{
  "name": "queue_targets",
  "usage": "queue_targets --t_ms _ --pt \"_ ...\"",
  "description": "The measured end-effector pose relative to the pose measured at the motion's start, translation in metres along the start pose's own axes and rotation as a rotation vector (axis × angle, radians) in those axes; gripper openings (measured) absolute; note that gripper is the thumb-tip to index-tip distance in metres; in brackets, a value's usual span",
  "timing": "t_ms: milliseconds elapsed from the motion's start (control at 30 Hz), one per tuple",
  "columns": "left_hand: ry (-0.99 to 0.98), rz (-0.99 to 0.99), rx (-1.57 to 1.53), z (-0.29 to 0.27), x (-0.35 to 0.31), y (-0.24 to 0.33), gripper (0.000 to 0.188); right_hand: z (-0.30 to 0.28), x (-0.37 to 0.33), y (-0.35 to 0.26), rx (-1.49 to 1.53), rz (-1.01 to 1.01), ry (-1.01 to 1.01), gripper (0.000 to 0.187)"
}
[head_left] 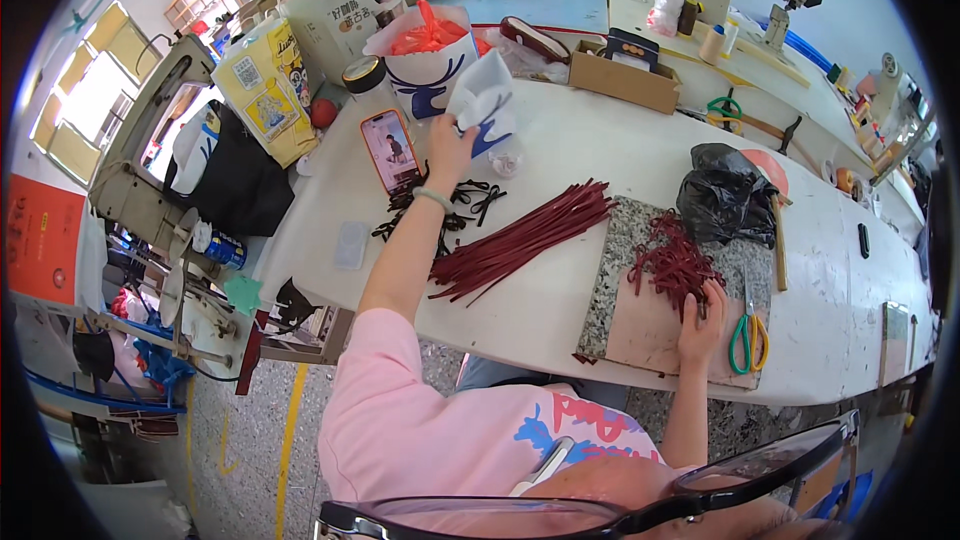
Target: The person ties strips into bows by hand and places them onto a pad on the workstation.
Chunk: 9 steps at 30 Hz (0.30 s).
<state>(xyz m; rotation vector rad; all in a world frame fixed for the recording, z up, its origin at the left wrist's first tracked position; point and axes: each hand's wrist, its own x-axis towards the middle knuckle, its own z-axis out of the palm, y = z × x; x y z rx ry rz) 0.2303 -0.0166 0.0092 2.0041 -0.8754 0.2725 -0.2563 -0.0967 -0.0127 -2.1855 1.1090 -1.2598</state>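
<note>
My left hand [450, 148] reaches far over the table, its fingers closed on the lower edge of a white paper bag [483, 90] with blue markings. Below that hand lie black cords [465, 202] with knots or loops. A long bundle of dark red strips [525, 240] stretches across the middle of the table. My right hand [703, 328] rests on the board [640, 325], fingers curled at the lower end of a tangled heap of shorter dark red strips [672, 258]. Beside it lie scissors [748, 342] with green and yellow handles.
A phone [390, 148] leans against a dark-lidded jar [372, 85]. Behind stands a white container [430, 70] holding a red plastic bag. A black plastic bag [725, 195] and a wooden-handled tool [779, 245] lie at the board's right. A cardboard box [622, 80] sits farther back; sewing machines flank the table.
</note>
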Motion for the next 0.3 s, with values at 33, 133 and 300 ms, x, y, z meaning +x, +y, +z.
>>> queue_targets --t_ms 33,133,300 --pt "-0.001 0.001 0.002 0.001 -0.007 0.008 0.038 -0.001 0.0 -0.001 0.001 0.002 0.001 0.027" --pt "0.063 0.246 -0.006 0.002 -0.026 0.026 0.028 -0.004 0.0 -0.005 -0.023 -0.017 0.001 0.027" --pt "0.043 0.092 -0.017 0.005 -0.03 0.015 0.033 -0.003 0.0 -0.003 -0.028 -0.017 -0.061 0.027"
